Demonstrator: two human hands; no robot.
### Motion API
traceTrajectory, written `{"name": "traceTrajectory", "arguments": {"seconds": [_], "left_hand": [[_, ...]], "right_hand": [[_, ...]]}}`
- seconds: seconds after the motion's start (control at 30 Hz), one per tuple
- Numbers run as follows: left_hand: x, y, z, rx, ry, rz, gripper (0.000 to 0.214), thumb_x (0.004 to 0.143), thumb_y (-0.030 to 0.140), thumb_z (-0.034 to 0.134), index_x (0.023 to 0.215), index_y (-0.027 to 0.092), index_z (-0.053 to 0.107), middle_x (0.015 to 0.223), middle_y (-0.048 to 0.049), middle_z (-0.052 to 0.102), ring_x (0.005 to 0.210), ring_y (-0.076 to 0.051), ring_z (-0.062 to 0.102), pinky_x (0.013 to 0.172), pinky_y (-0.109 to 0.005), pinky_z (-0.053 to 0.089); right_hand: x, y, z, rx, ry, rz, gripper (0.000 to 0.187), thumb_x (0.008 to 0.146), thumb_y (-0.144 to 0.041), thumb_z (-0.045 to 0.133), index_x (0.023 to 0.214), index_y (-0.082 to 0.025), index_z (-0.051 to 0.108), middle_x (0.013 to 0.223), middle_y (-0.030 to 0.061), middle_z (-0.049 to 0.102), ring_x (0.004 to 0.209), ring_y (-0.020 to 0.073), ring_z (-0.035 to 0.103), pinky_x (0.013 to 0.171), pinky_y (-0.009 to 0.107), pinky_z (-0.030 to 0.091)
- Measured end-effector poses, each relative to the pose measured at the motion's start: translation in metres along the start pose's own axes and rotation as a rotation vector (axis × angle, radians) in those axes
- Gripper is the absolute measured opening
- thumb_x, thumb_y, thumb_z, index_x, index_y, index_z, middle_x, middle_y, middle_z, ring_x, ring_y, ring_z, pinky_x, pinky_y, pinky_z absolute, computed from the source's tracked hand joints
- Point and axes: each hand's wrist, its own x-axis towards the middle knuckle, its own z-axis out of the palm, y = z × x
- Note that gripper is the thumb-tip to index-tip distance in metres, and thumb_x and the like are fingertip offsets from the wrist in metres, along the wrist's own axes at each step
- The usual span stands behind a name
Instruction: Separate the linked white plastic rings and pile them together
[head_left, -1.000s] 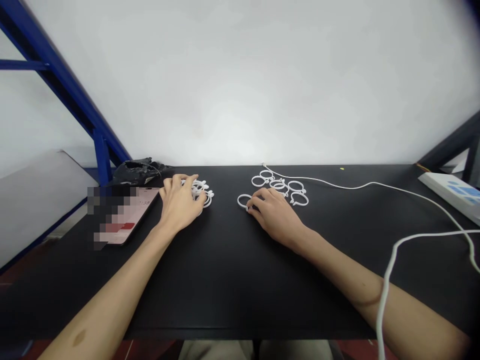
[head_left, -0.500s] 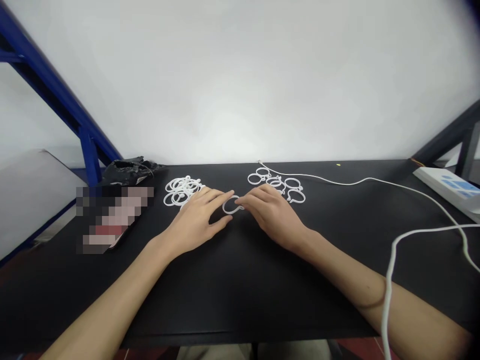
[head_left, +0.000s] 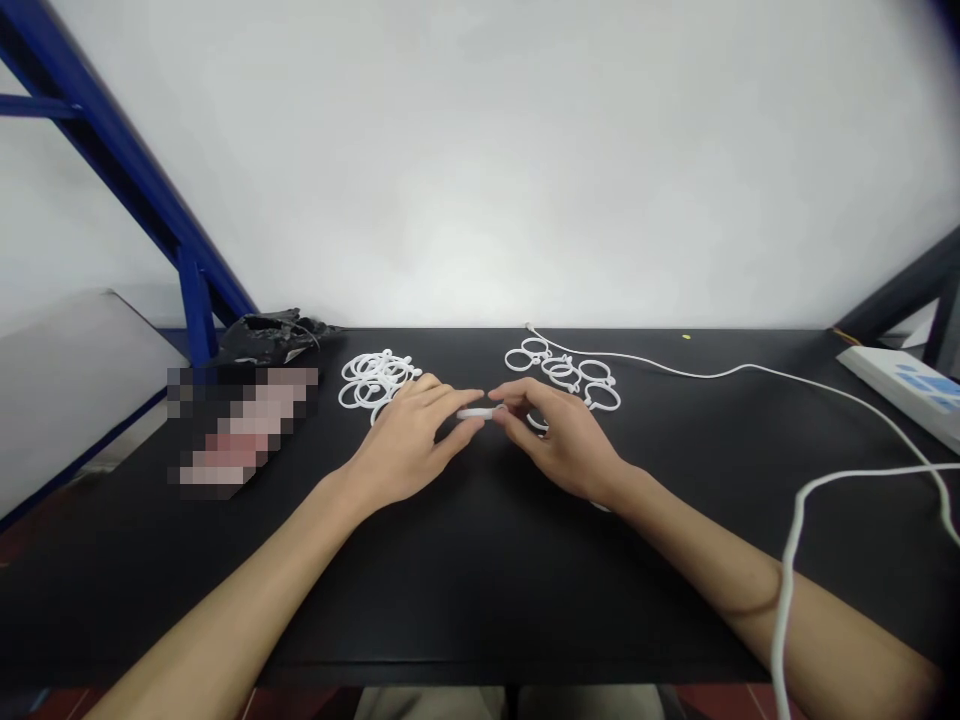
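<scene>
A white curtain ring (head_left: 474, 413) with a small eyelet is seen nearly edge-on between my hands, low over the black table. My right hand (head_left: 566, 430) has its thumb and fingertips at the ring's eyelet end and grips it there. My left hand (head_left: 405, 432) curves around the other end, thumb and fingers apart; whether a fingertip touches the ring is hard to see. Beyond my left hand lies a heap of white rings (head_left: 367, 380). Several more rings (head_left: 561, 374) are spread behind my right hand. Part of another ring (head_left: 535, 422) shows beneath my right hand.
A white cable (head_left: 697, 374) runs across the table's right side, and a loop of it crosses in front of my right forearm. A white box with blue print (head_left: 900, 390) is at right. Black plastic (head_left: 259, 338) and a pixelated item (head_left: 240, 430) lie at left.
The ring between my hands has turned from showing its open circle to nearly edge-on. My right fingers have opened slightly around its eyelet end. The view has shifted slightly.
</scene>
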Motion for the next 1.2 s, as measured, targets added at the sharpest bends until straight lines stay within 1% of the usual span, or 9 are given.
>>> {"name": "traceTrajectory", "arguments": {"seconds": [0.07,0.17,0.3,0.43,0.57,0.77,0.93,1.07,1.2], "left_hand": [[-0.001,0.0,0.003,0.03,0.044,-0.004,0.043,0.096,0.045,0.047,0.131,0.021,0.052,0.114,-0.0063,0.066,0.102,-0.022,0.055,0.094,-0.041,0.042],[-0.001,0.003,0.009,0.127,0.083,0.066,0.054,0.09,0.046,0.056,0.136,0.02,0.045,0.116,-0.0073,0.065,0.101,-0.023,0.056,0.095,-0.042,0.041],[0.0,0.007,0.015,0.214,0.08,0.144,0.039,0.093,0.041,0.053,0.126,0.02,0.052,0.106,-0.0067,0.068,0.095,-0.024,0.057,0.087,-0.041,0.041],[0.001,0.006,0.015,0.118,0.072,0.102,0.039,0.09,0.043,0.059,0.121,0.019,0.055,0.102,-0.005,0.068,0.092,-0.022,0.056,0.084,-0.038,0.042],[0.001,0.003,0.011,0.034,0.042,0.047,0.045,0.085,0.049,0.065,0.12,0.021,0.056,0.095,-0.0028,0.066,0.09,-0.021,0.055,0.085,-0.037,0.043],[-0.002,0.004,0.008,-0.037,-0.011,-0.045,0.056,0.082,0.056,0.063,0.126,0.022,0.054,0.106,-0.0056,0.062,0.1,-0.023,0.054,0.09,-0.039,0.044],[-0.002,0.005,0.005,-0.08,-0.037,-0.061,0.046,0.086,0.056,0.058,0.122,0.026,0.057,0.108,-0.0047,0.06,0.103,-0.023,0.054,0.091,-0.039,0.046],[0.001,-0.01,-0.005,0.005,0.029,-0.023,0.037,0.088,0.047,0.059,0.117,0.024,0.059,0.108,-0.0036,0.064,0.102,-0.022,0.054,0.092,-0.038,0.045],[-0.003,-0.043,-0.017,0.236,0.194,-0.175,0.035,0.09,0.042,0.056,0.116,0.02,0.06,0.116,-0.0063,0.063,0.109,-0.027,0.049,0.097,-0.042,0.042]], "right_hand": [[0.001,-0.002,0.001,0.035,0.012,0.066,0.017,0.093,-0.028,0.054,0.109,-0.023,0.058,0.079,-0.0018,0.066,0.07,0.0125,0.061,0.07,0.027,0.05],[0.002,-0.005,0.002,0.093,0.005,0.138,0.012,0.094,-0.029,0.052,0.093,-0.022,0.061,0.07,-0.0035,0.064,0.063,0.0108,0.059,0.065,0.025,0.048],[0.004,-0.007,0.001,0.12,0.014,0.197,0.021,0.094,-0.034,0.052,0.081,-0.02,0.061,0.064,-0.0033,0.064,0.06,0.0109,0.059,0.061,0.025,0.047],[0.002,-0.007,-0.002,0.098,-0.012,0.111,0.012,0.092,-0.031,0.056,0.093,-0.021,0.063,0.08,-0.0002,0.069,0.071,0.0125,0.063,0.066,0.025,0.049],[0.0,-0.004,-0.003,0.073,-0.054,-0.015,0.015,0.094,-0.026,0.054,0.106,-0.023,0.061,0.099,0.002,0.068,0.085,0.0131,0.063,0.076,0.026,0.05],[0.002,-0.005,-0.004,0.092,-0.024,-0.038,0.012,0.095,-0.021,0.053,0.102,-0.023,0.062,0.095,0.0007,0.069,0.086,0.0126,0.064,0.079,0.025,0.05],[0.0,-0.008,-0.003,0.058,-0.001,-0.008,0.01,0.094,-0.018,0.054,0.094,-0.023,0.063,0.09,-0.0022,0.07,0.08,0.0108,0.065,0.075,0.023,0.05],[0.0,-0.001,0.0,-0.048,0.01,-0.011,0.023,0.095,-0.028,0.055,0.117,-0.025,0.059,0.1,0.0,0.07,0.09,0.0148,0.065,0.082,0.028,0.051],[0.002,0.01,-0.007,-0.394,0.035,0.018,0.032,0.093,-0.036,0.056,0.12,-0.018,0.059,0.104,0.0083,0.069,0.097,0.0244,0.063,0.085,0.04,0.05]]}}
